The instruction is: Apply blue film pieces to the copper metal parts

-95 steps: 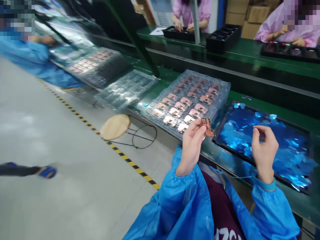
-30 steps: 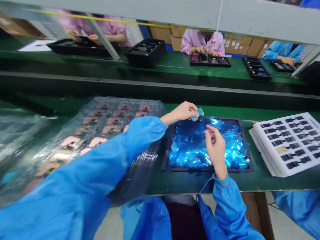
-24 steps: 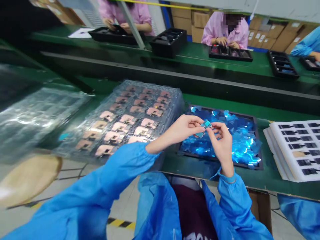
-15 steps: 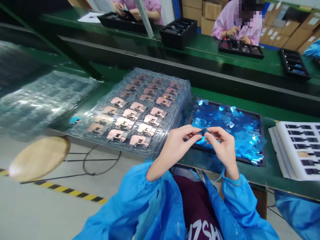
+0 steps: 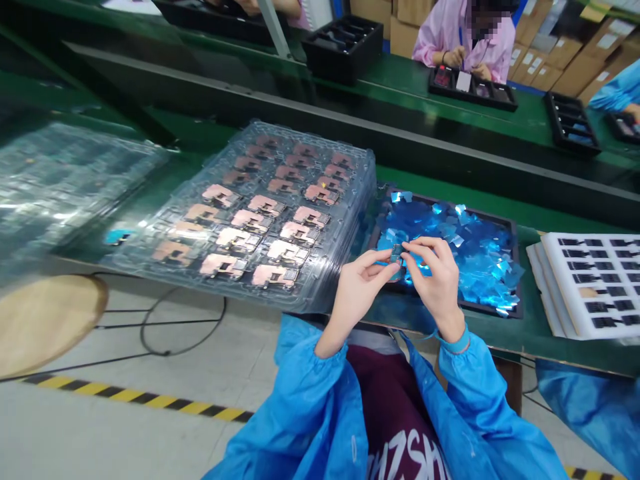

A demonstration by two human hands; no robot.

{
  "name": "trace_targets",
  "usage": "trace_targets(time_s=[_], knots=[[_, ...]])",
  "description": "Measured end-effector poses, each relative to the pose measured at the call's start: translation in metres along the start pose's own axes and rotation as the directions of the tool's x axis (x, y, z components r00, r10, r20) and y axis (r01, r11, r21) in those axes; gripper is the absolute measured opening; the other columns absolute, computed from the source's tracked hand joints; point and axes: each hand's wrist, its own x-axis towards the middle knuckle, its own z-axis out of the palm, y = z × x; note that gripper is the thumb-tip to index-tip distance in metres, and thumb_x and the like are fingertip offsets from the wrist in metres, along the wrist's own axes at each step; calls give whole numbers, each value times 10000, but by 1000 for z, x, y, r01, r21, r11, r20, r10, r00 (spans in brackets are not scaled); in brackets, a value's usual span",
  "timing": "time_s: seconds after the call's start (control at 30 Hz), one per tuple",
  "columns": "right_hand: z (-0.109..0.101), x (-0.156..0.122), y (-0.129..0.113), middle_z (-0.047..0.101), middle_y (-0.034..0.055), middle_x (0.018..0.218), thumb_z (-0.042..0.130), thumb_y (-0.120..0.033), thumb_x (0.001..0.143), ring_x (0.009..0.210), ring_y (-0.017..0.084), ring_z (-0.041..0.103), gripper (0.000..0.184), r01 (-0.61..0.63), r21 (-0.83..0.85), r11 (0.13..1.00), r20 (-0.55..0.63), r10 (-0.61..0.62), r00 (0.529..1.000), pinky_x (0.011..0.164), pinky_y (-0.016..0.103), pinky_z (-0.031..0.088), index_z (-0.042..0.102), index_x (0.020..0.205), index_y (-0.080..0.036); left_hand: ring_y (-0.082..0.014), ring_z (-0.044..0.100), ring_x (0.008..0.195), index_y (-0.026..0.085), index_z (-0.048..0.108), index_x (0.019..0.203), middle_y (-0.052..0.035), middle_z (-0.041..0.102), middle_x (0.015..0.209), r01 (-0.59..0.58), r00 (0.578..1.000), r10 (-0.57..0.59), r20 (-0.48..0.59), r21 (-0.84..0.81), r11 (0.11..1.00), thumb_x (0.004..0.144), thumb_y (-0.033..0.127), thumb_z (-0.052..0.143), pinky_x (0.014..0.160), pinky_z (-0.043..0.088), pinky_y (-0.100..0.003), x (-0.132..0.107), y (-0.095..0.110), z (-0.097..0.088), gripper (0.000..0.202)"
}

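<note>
Cool, fairly bright and even indoor light, its source outside the view. Glare is sharpest on the blue film pieces, which break into white and cyan highlights. Among the copper-toned plates, the nearer rows shine almost white, the farther rows are dull. Clear trays at left are streaked with whitish reflections and blurred. The wooden stool appears stretched toward the frame's edge. Left hand and right hand are moderately sharp; the small part between them lacks fine detail. Pixelation masks a pink-clad person's head.
</note>
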Motion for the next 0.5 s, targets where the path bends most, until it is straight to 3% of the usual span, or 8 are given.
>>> trace_targets(time_s=[0.17,0.27,0.4,0.5], knots=[[-1,-3,2,768,90,1076,612,-292,1112,1031,258,701,219,58,-120,991,29,-55,998,920,437,608,825,1060,-282,-292,795,1069,197,863,1138,-114,817,1215,118,992,-110,65,-126,985,795,464,958,866,730,-419,-4,3,-3,445],[-5,-6,0,782,80,1095,591,-235,1121,1030,241,702,229,170,-171,971,96,-155,983,885,393,605,812,1087,-283,-254,789,1005,190,860,1121,-103,821,1170,154,988,-145,55,-243,958,772,402,979,827,727,-389,-1,-1,-6,425],[-12,-7,-1,795,79,1118,588,-153,1112,1065,234,711,215,305,-140,942,149,-285,947,878,367,605,772,1151,-257,-211,781,922,161,845,1131,-97,823,1116,224,974,-213,72,-387,894,794,331,963,802,701,-319,4,-4,-10,396],[-16,-11,-1,803,77,1116,600,-114,1093,1073,238,733,210,324,-31,946,125,-318,940,914,397,619,740,1175,-247,-200,781,963,150,823,1144,-102,816,1185,253,965,-256,58,-465,848,845,245,914,827,675,-278,7,-4,-11,328]])
